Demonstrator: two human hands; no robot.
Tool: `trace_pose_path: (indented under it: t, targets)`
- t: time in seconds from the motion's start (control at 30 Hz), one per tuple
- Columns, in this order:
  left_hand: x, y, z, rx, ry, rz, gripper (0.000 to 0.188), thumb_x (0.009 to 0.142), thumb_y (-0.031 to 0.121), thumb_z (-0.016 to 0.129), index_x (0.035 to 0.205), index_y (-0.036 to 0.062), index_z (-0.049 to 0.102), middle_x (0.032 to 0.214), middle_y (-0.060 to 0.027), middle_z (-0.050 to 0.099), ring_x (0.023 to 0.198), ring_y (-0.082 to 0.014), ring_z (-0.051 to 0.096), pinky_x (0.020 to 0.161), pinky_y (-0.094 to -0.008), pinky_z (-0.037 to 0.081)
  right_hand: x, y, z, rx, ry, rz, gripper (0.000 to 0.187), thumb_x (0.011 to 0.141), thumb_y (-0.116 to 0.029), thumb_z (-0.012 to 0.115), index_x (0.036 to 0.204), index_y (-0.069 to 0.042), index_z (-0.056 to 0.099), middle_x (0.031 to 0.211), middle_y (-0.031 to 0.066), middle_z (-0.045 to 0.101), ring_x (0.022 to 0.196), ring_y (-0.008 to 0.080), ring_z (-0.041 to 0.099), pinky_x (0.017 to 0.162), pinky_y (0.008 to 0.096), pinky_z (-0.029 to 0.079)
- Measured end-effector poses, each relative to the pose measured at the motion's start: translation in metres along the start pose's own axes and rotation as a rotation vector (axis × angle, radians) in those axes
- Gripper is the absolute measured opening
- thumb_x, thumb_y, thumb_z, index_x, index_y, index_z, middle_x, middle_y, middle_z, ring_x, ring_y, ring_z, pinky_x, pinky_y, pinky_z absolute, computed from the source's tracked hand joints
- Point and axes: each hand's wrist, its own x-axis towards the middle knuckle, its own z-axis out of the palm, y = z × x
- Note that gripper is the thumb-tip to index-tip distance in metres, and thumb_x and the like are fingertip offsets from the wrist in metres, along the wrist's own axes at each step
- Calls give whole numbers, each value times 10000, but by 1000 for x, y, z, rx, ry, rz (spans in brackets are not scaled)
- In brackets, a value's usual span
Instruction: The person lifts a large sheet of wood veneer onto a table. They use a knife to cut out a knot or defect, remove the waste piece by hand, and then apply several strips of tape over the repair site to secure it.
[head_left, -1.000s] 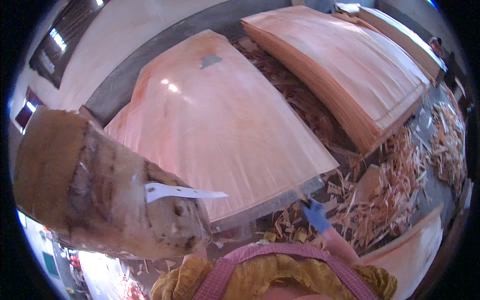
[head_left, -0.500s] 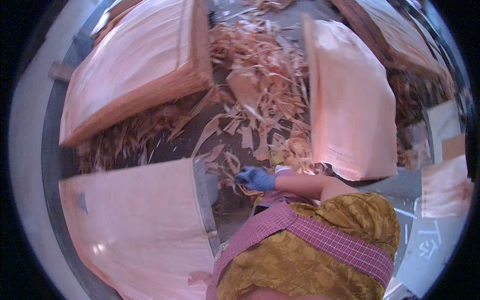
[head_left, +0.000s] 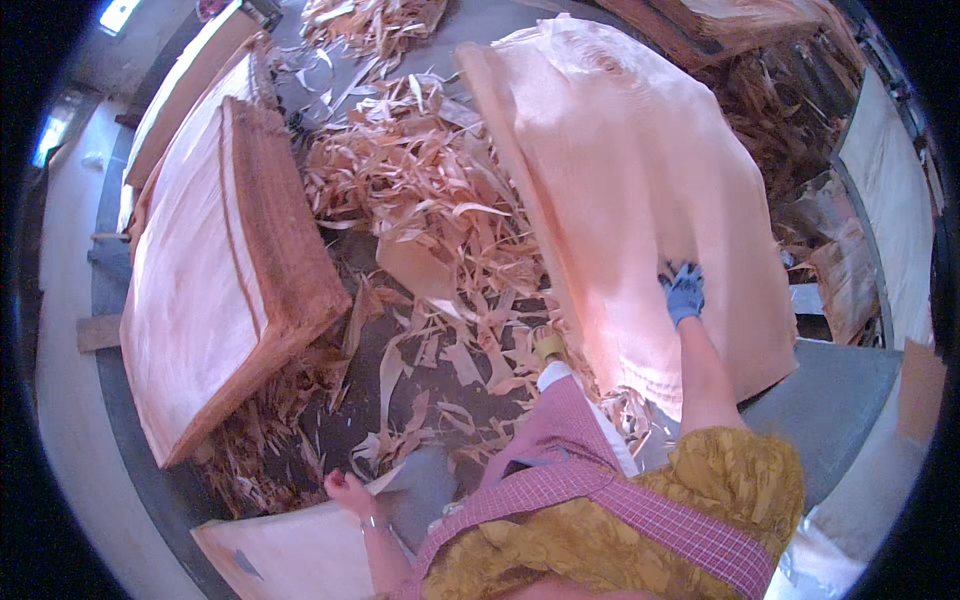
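In the head view, the right hand (head_left: 684,290), gloved in blue, is right of centre with fingers spread and nothing gripped; the sheet (head_left: 620,170) lies beneath it and extends toward the top of the frame. The left hand (head_left: 348,492), bare and curled, is at lower left near the panel (head_left: 305,552); whether it grips anything cannot be determined. Scraps (head_left: 415,165) lie left of the sheet, upper centre.

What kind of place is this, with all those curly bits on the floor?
Probably a woodworking workshop: there's a thick stack of thin wood sheets on the left, a big heap of wood strips in the middle, and a broad pale sheet under the gloved right hand.
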Motion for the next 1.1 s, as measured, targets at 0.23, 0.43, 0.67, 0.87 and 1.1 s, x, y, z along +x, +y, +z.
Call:
trace_pose_path:
  t: [0.23,0.43,0.67,0.87,1.1]
  targets:
    - [-14,278,293,-203,-1179,-11,240,890,209,649,1045,26,640,906,-42,636,822,-134,585,717,-280,483,-48,-16,-103,463,89,-253,268,830,-212,682,1061,-85,638,1055,134,643,934,327,639,756,429,537]
    - [-111,515,502,-532,-1793,-663,804,884,642,546,1372,14,423,1368,-125,474,1227,-213,490,933,-473,453,-149,14,-221,743,-351,-427,278,774,-264,783,979,-93,705,943,128,693,841,295,688,746,375,553]
    - [-92,603,484,-934,-1378,-390,181,863,62,719,1024,0,663,916,-70,690,759,-172,667,655,-295,551,-192,39,-225,885,-728,-304,246,733,-186,817,924,-62,726,895,84,713,792,194,682,730,308,542]
    - [177,496,314,-1269,-827,-327,166,852,156,748,964,48,691,877,-29,694,697,-142,650,609,-277,540,-115,-109,-288,887,-939,-622,197,774,-142,794,897,-12,711,831,88,688,740,141,653,691,296,524]
    - [341,213,24,-1476,132,-531,120,860,159,706,939,72,682,947,-35,678,848,-149,643,734,-299,542,-115,-374,-346,658,-936,-1273,186,765,-79,800,870,23,684,827,94,679,721,115,616,652,265,503]
